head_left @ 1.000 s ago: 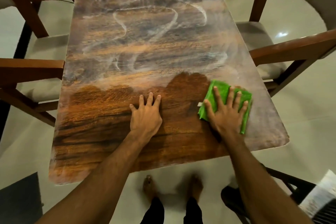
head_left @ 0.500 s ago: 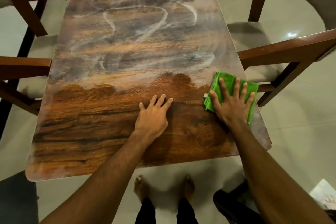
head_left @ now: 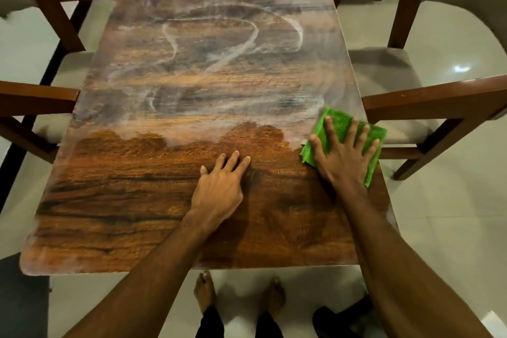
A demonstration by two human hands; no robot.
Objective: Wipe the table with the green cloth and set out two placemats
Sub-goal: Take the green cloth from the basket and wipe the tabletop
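I see right hand flat, fingers spread, pressing green cloth at right edge of desk. Left hand flat on clean wood, fingers straight.

Table: far end cut by top edge; near-L corner blurred. Green cloth: middle hidden under right hand, only edges show. Side chairs, L & R: cut by frame sides. Dark item, btm R: partly behind forearm, can't ID. Legs: cut at btm edge.
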